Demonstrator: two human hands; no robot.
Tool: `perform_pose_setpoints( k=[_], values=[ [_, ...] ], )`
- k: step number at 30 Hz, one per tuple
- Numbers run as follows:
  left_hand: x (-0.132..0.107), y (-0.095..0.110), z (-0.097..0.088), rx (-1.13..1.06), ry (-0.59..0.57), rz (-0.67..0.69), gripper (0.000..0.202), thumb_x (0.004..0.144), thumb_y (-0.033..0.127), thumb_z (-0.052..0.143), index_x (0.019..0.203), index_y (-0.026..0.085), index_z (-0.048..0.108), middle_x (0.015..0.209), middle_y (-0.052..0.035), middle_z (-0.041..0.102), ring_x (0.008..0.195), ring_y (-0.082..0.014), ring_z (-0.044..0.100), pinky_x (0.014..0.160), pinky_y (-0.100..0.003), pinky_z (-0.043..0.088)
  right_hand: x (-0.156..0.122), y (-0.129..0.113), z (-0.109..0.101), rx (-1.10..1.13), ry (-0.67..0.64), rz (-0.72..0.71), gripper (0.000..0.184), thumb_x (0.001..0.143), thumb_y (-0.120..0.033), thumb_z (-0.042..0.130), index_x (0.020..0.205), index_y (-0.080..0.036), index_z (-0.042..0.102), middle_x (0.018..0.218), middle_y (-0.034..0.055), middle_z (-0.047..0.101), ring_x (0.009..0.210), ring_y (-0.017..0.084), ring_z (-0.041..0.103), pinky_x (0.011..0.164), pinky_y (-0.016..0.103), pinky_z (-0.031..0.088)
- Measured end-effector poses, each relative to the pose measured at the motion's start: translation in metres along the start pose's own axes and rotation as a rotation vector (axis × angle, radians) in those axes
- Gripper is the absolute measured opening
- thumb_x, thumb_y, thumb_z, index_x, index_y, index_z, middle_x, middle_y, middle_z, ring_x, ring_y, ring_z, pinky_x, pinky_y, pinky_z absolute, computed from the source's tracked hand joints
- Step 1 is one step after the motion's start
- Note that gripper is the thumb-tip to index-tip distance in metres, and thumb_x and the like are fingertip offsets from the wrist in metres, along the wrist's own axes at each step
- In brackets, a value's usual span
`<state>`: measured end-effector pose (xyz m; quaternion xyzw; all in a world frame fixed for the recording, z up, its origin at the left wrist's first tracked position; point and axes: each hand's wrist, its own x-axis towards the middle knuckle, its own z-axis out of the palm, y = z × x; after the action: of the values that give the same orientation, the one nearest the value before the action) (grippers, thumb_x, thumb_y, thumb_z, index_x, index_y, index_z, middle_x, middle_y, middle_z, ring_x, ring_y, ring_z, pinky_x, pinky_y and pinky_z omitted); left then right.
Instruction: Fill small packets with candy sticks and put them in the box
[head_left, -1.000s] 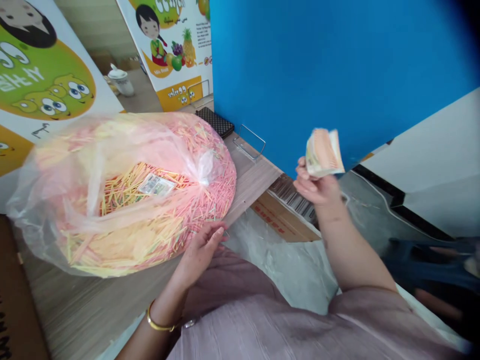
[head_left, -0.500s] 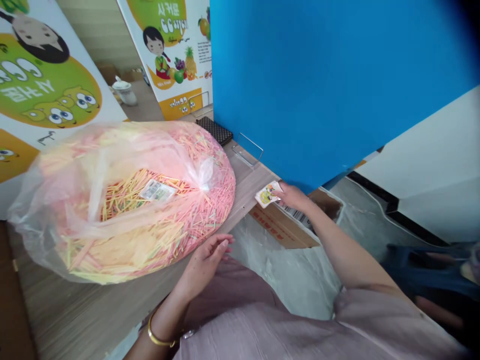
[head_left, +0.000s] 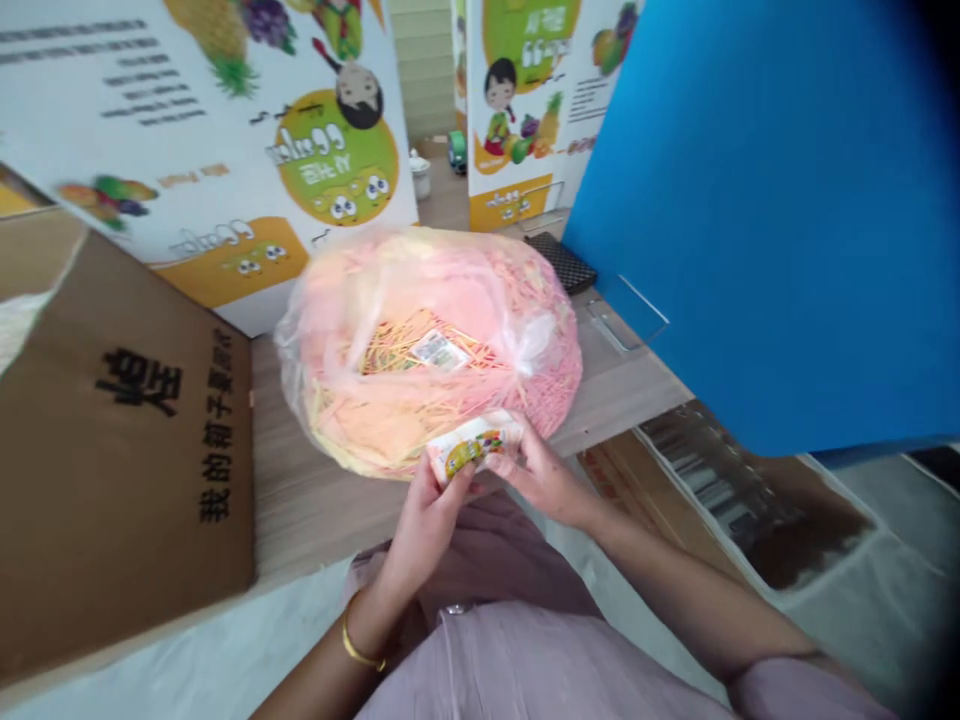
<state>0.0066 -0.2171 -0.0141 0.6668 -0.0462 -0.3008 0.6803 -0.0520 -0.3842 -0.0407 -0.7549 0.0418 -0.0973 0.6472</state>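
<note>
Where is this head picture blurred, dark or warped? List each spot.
Head view: dark vignette down the right edge; blue panel and posters lean, wide-angle warp; small packet held by left hand and right hand slightly soft; faint sheen on the plastic bag; no hard shadows.

**Colours logged around the bag**

We list:
- Bag (head_left: 420, 340): clear film over pink, yellow and orange sticks.
- Packet (head_left: 471, 448), at its near edge: white with a yellow-green print.
- Panel (head_left: 765, 220), to its right: plain blue.
- Box (head_left: 127, 450), to its left: brown with black characters.
- Posters (head_left: 225, 170), behind it: white with green circles and yellow bands.
- Table (head_left: 300, 500), beneath it: pale wood grain.
</note>
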Motion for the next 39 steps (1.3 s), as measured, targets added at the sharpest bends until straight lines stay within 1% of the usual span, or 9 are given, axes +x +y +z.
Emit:
perform_pose_setpoints(
  k=[2, 4, 9, 14, 20, 27, 34, 36, 39],
  values=[
    [-0.016, -0.006, -0.035, 0.083, 0.166, 0.070, 0.046, 0.085, 0.046, 0.075, 0.120, 0.020, 0.060, 0.122, -0.0090, 0.072, 0.113, -0.0252, 0.067, 0.102, -0.041, 0.054, 0.010, -0.004, 0.038, 0.030, -0.100, 0.001, 0.057, 0.094, -0.040, 0.065, 0.142, -0.022, 0.040, 0.143, 0.0132, 0.057, 0.129, 0.022, 0.059, 0.105, 0.039, 0.053],
    [-0.030, -0.013, -0.072, 0.148, 0.310, 0.089, 0.047, 0.083, 0.047, 0.076, 0.118, 0.021, 0.058, 0.119, -0.0085, 0.072, 0.114, -0.0260, 0.067, 0.106, -0.043, 0.051, 0.020, -0.007, 0.080, 0.030, -0.210, -0.012, 0.047, 0.094, -0.034, 0.063, 0.135, -0.022, 0.045, 0.134, 0.0118, 0.062, 0.124, 0.022, 0.062, 0.107, 0.040, 0.052],
    [-0.048, -0.043, -0.150, 0.283, 0.712, 0.206, 0.057, 0.079, 0.047, 0.078, 0.122, 0.023, 0.048, 0.121, -0.0084, 0.064, 0.107, -0.0219, 0.066, 0.098, -0.037, 0.053, 0.050, 0.004, 0.184, 0.073, -0.340, -0.090, 0.038, 0.090, -0.019, 0.053, 0.128, -0.020, 0.048, 0.130, 0.0109, 0.062, 0.124, 0.019, 0.060, 0.112, 0.039, 0.048],
    [-0.045, -0.071, -0.188, 0.359, 0.770, 0.257, 0.054, 0.081, 0.027, 0.067, 0.129, 0.021, 0.043, 0.129, -0.0111, 0.056, 0.116, -0.0209, 0.060, 0.103, -0.035, 0.048, 0.078, 0.029, 0.241, 0.030, -0.313, 0.026, 0.061, 0.082, -0.009, 0.051, 0.141, -0.019, 0.041, 0.140, 0.0132, 0.054, 0.131, 0.020, 0.054, 0.120, 0.041, 0.042],
    [-0.045, -0.083, -0.191, 0.256, 0.722, 0.323, 0.050, 0.085, 0.020, 0.059, 0.131, 0.021, 0.043, 0.132, -0.0115, 0.056, 0.124, -0.0198, 0.058, 0.111, -0.036, 0.044, 0.072, 0.040, 0.247, 0.035, -0.345, -0.088, 0.066, 0.082, -0.015, 0.054, 0.146, -0.016, 0.039, 0.120, 0.0106, 0.059, 0.112, 0.018, 0.059, 0.110, 0.038, 0.048],
    [-0.046, -0.076, -0.201, 0.287, 0.757, 0.189, 0.046, 0.091, 0.035, 0.064, 0.133, 0.022, 0.051, 0.126, -0.0087, 0.063, 0.108, -0.0181, 0.062, 0.101, -0.033, 0.047, 0.086, 0.040, 0.238, -0.021, -0.477, -0.018, 0.049, 0.094, -0.032, 0.056, 0.140, -0.018, 0.047, 0.133, 0.0115, 0.060, 0.119, 0.020, 0.060, 0.110, 0.038, 0.048],
    [-0.054, -0.079, -0.220, 0.269, 0.619, 0.187, 0.037, 0.093, 0.043, 0.064, 0.122, 0.022, 0.060, 0.114, -0.0057, 0.069, 0.100, -0.0170, 0.063, 0.092, -0.029, 0.048, 0.055, 0.036, 0.235, -0.429, -0.199, -0.530, 0.052, 0.099, -0.025, 0.053, 0.149, -0.015, 0.043, 0.145, 0.0194, 0.051, 0.145, 0.026, 0.041, 0.123, 0.048, 0.036],
    [-0.058, -0.080, -0.223, 0.286, 0.594, 0.184, 0.036, 0.092, 0.044, 0.067, 0.119, 0.021, 0.062, 0.110, -0.0050, 0.070, 0.097, -0.0167, 0.063, 0.089, -0.028, 0.048, 0.056, 0.028, 0.233, -0.505, -0.250, -0.561, 0.053, 0.098, -0.020, 0.052, 0.150, -0.014, 0.042, 0.151, 0.0193, 0.048, 0.150, 0.028, 0.036, 0.125, 0.051, 0.032],
    [-0.064, -0.080, -0.223, 0.277, 0.576, 0.179, 0.036, 0.089, 0.043, 0.070, 0.117, 0.021, 0.063, 0.106, -0.0039, 0.071, 0.096, -0.0162, 0.063, 0.089, -0.027, 0.048, 0.071, 0.017, 0.228, -0.567, -0.539, -0.462, 0.047, 0.096, -0.016, 0.051, 0.143, -0.011, 0.051, 0.140, 0.0193, 0.056, 0.136, 0.029, 0.052, 0.116, 0.050, 0.040]
  ],
)
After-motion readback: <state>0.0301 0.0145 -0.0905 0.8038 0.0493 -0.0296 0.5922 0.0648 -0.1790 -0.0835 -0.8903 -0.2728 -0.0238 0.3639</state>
